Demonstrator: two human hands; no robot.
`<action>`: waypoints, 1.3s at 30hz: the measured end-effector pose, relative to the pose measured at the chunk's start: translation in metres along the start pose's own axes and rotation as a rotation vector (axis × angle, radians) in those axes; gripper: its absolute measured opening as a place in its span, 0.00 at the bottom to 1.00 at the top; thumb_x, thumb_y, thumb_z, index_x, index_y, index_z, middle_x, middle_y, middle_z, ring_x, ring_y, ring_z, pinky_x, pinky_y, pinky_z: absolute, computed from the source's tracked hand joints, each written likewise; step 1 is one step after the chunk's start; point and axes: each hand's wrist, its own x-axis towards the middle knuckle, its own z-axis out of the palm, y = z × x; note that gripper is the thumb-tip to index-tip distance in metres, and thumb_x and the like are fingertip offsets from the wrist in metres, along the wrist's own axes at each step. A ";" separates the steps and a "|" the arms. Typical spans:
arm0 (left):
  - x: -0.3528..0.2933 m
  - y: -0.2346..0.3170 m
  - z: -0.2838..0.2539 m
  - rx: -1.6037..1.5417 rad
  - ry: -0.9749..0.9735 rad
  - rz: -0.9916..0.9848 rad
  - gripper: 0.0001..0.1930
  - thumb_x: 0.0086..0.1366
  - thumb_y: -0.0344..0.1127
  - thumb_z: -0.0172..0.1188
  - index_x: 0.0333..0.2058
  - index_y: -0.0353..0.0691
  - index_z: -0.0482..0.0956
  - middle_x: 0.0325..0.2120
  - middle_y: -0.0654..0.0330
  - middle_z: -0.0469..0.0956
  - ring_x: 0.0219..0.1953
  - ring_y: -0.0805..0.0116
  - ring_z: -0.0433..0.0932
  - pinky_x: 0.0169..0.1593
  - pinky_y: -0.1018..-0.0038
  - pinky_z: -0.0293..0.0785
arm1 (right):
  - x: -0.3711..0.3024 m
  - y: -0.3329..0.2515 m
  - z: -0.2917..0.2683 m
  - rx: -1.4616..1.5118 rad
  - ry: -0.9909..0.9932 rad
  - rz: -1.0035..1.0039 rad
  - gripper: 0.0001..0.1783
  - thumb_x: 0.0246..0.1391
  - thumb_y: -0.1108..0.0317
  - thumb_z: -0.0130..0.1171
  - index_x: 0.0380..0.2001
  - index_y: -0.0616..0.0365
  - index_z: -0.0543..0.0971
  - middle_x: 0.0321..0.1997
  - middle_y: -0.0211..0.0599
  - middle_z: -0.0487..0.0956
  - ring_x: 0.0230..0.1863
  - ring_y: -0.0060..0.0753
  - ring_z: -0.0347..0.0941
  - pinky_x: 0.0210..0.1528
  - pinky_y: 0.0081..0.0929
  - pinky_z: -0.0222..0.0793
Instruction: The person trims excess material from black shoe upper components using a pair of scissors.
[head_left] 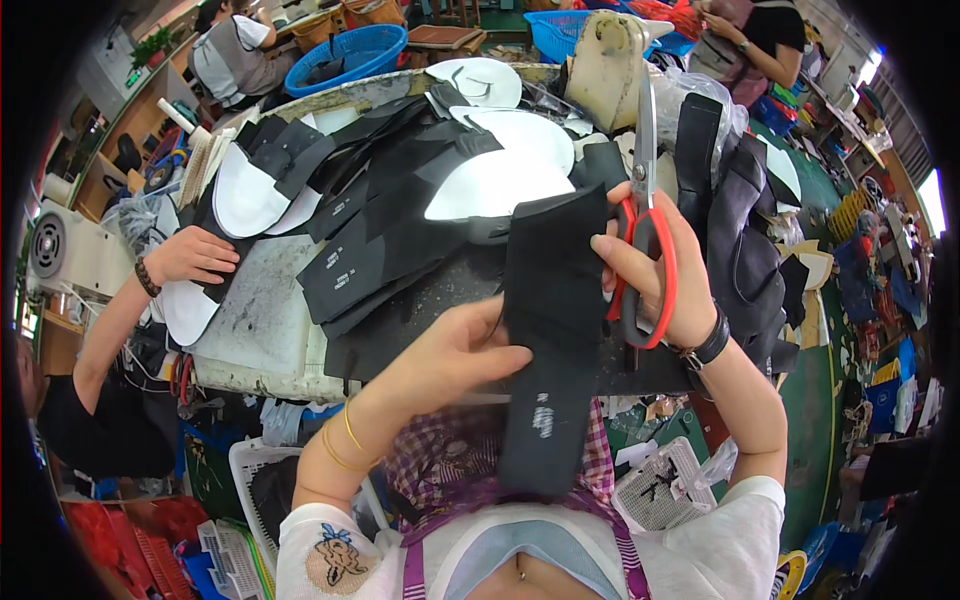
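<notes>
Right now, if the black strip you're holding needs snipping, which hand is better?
Probably the right hand: it holds the red-handled scissors, while the left hand is busy gripping the black strip.

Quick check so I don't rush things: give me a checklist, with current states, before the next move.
1. Left hand gripping the black strip: ok, thumb over its left edge.
2. Scissors secured: ok, held in the right hand.
3. Blades pointing away from the body: ok, tips toward the far side of the table.
4. Strip's lower end clear of the checked apron: cannot tell, they overlap in this view.
5. Co-worker's hand clear of the blades: ok, well off to the left.
6. Strip's far face undamaged: cannot tell, it is hidden.
</notes>
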 end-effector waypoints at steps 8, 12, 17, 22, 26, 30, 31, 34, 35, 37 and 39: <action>-0.004 -0.006 0.001 0.074 0.129 0.263 0.15 0.60 0.25 0.53 0.47 0.31 0.70 0.39 0.63 0.75 0.38 0.81 0.72 0.44 0.84 0.67 | -0.061 -0.031 -0.025 -1.347 -0.035 -0.664 0.28 0.20 0.75 0.59 0.36 0.54 0.73 0.26 0.37 0.65 0.26 0.40 0.64 0.28 0.32 0.61; 0.001 -0.011 0.012 0.137 0.158 0.311 0.15 0.61 0.25 0.53 0.47 0.32 0.70 0.39 0.62 0.76 0.39 0.81 0.72 0.44 0.84 0.67 | -0.081 -0.037 -0.034 -1.605 0.050 -0.631 0.27 0.19 0.73 0.61 0.35 0.54 0.75 0.26 0.35 0.64 0.27 0.37 0.63 0.27 0.31 0.59; 0.013 -0.021 0.020 0.071 0.143 0.319 0.15 0.59 0.24 0.54 0.46 0.32 0.70 0.39 0.62 0.76 0.38 0.82 0.72 0.42 0.84 0.68 | -0.086 -0.039 -0.047 -1.648 0.104 -0.627 0.32 0.17 0.72 0.60 0.38 0.55 0.75 0.25 0.36 0.64 0.25 0.35 0.63 0.23 0.30 0.60; 0.024 -0.029 0.027 0.106 0.164 0.274 0.15 0.59 0.24 0.55 0.46 0.33 0.70 0.36 0.65 0.76 0.34 0.86 0.70 0.37 0.88 0.66 | -0.084 -0.037 -0.061 -1.653 0.108 -0.582 0.32 0.17 0.72 0.60 0.39 0.54 0.75 0.25 0.36 0.64 0.25 0.35 0.63 0.24 0.30 0.60; 0.028 -0.036 0.026 0.131 0.167 0.267 0.15 0.59 0.23 0.55 0.46 0.33 0.70 0.34 0.66 0.75 0.32 0.87 0.69 0.35 0.89 0.64 | -0.077 -0.040 -0.069 -1.649 0.077 -0.576 0.32 0.17 0.72 0.60 0.39 0.52 0.75 0.25 0.35 0.65 0.25 0.36 0.63 0.25 0.29 0.60; 0.030 -0.036 0.031 0.089 0.162 0.264 0.15 0.59 0.23 0.55 0.45 0.33 0.70 0.34 0.66 0.75 0.32 0.86 0.69 0.35 0.89 0.64 | -0.080 -0.036 -0.073 -1.709 0.074 -0.667 0.32 0.18 0.71 0.61 0.40 0.53 0.75 0.24 0.35 0.64 0.25 0.34 0.64 0.24 0.28 0.60; 0.030 -0.035 0.033 0.069 0.160 0.274 0.15 0.59 0.23 0.55 0.45 0.33 0.70 0.35 0.66 0.75 0.33 0.86 0.69 0.36 0.89 0.65 | -0.080 -0.036 -0.074 -1.709 0.076 -0.666 0.32 0.18 0.71 0.61 0.40 0.53 0.75 0.24 0.35 0.64 0.25 0.34 0.64 0.24 0.28 0.60; 0.031 -0.037 0.031 0.060 0.148 0.287 0.15 0.59 0.22 0.55 0.45 0.33 0.70 0.36 0.65 0.75 0.34 0.84 0.70 0.37 0.88 0.66 | -0.083 -0.034 -0.077 -1.699 0.046 -0.646 0.32 0.19 0.70 0.62 0.40 0.54 0.75 0.23 0.34 0.64 0.23 0.32 0.64 0.22 0.27 0.61; 0.031 -0.038 0.029 0.068 0.136 0.288 0.14 0.59 0.22 0.54 0.45 0.32 0.70 0.36 0.64 0.75 0.35 0.84 0.70 0.39 0.87 0.66 | -0.083 -0.033 -0.078 -1.689 0.020 -0.654 0.32 0.19 0.70 0.62 0.40 0.54 0.75 0.22 0.33 0.63 0.21 0.31 0.64 0.21 0.27 0.61; 0.030 -0.037 0.027 0.079 0.131 0.275 0.14 0.59 0.22 0.54 0.45 0.32 0.70 0.36 0.64 0.75 0.36 0.83 0.70 0.39 0.87 0.66 | -0.084 -0.033 -0.080 -1.677 -0.007 -0.664 0.32 0.19 0.70 0.62 0.40 0.55 0.75 0.22 0.32 0.63 0.20 0.30 0.63 0.20 0.26 0.61; 0.028 -0.037 0.027 0.090 0.133 0.259 0.14 0.59 0.22 0.54 0.45 0.32 0.70 0.36 0.64 0.75 0.36 0.83 0.70 0.39 0.86 0.66 | -0.084 -0.032 -0.082 -1.658 -0.082 -0.678 0.32 0.20 0.71 0.62 0.40 0.56 0.75 0.20 0.30 0.62 0.18 0.28 0.63 0.19 0.25 0.61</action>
